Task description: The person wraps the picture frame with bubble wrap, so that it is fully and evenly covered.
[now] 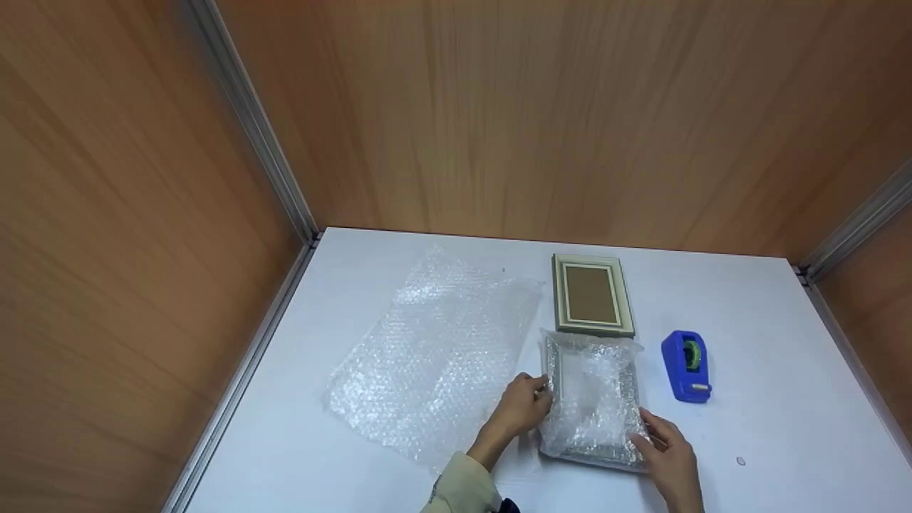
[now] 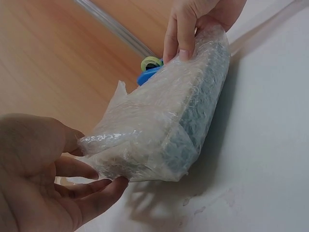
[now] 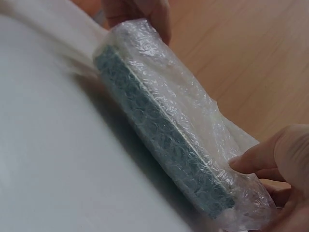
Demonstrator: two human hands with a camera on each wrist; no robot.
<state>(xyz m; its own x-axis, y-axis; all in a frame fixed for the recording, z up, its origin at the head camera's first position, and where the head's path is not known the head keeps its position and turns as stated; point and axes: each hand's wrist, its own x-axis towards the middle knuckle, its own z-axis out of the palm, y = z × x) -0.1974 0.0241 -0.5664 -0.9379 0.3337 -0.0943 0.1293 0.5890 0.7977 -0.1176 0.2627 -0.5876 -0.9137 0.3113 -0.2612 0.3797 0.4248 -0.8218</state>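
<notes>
A picture frame in bubble wrap [image 1: 595, 399] lies near the front of the white table, tilted up off it in the wrist views. My left hand [image 1: 524, 405] grips its left edge; in the left wrist view that hand [image 2: 53, 179] has its fingertips at the wrapped corner. On the opposite edge, my right hand [image 1: 670, 456] pinches the wrap, and the right wrist view shows its thumb on top of the package [image 3: 164, 111]. Just behind the package lies an unwrapped picture frame [image 1: 627, 299] with a pale border and brown centre.
A loose sheet of bubble wrap [image 1: 434, 356] spreads over the table left of the package. To the right stands a blue tape dispenser [image 1: 687, 370] with a roll of tape. A small scrap [image 1: 741, 461] lies near the right front. Wood panels [image 1: 534, 128] enclose the table.
</notes>
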